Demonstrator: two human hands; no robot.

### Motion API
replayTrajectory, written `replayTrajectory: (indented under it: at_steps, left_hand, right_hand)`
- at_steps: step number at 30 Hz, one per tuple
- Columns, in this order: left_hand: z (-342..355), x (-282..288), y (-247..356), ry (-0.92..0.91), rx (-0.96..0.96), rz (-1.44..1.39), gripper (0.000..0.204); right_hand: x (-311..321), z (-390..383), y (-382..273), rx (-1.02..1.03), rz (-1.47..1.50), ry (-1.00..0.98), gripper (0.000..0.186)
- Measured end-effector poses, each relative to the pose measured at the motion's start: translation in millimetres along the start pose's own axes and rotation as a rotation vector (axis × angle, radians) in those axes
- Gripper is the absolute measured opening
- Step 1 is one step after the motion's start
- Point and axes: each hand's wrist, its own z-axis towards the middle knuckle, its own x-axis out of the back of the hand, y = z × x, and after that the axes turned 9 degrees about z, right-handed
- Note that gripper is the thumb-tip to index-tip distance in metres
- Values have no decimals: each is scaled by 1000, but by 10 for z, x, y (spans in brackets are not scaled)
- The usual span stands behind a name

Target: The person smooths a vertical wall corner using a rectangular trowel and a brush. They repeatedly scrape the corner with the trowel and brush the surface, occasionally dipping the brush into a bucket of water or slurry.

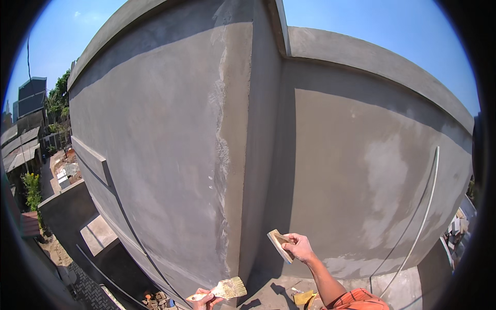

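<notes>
My left hand [205, 300] is closed on the handle of a wide, pale-bristled paintbrush [230, 288] caked with grey residue, low in front of the wall's outer corner. My right hand [299, 247] grips a small flat float [279, 245] with a wooden handle, raised to the right of that corner. The grey plastered wall [150, 129] fills the view, and a rough, lighter streak [223, 155] runs down beside its vertical edge. The recessed wall face [336, 170] on the right has damp-looking darker patches around pale ones.
A pale pipe [421, 227] leans on the right wall. A narrow ledge [400, 284] below holds a yellow object [303, 298]. A projecting band [90, 159] crosses the left wall. Far below at left lie paving [85, 284], rubble [155, 300], low roofs [18, 150] and plants [32, 188].
</notes>
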Motion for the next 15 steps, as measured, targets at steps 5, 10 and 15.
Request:
replayTrajectory:
  at_steps: [5, 10, 15]
  left_hand:
    - [58, -94, 26, -2, 33, -35, 21]
    - [163, -103, 17, -30, 52, -60, 21]
    - [252, -95, 48, -42, 54, -85, 22]
  right_hand:
    - [679, 551, -2674, 845, -236, 290, 35]
    - [450, 525, -5190, 1280, -961, 527, 36]
    - [301, 1143, -6336, 1468, -1092, 228, 46]
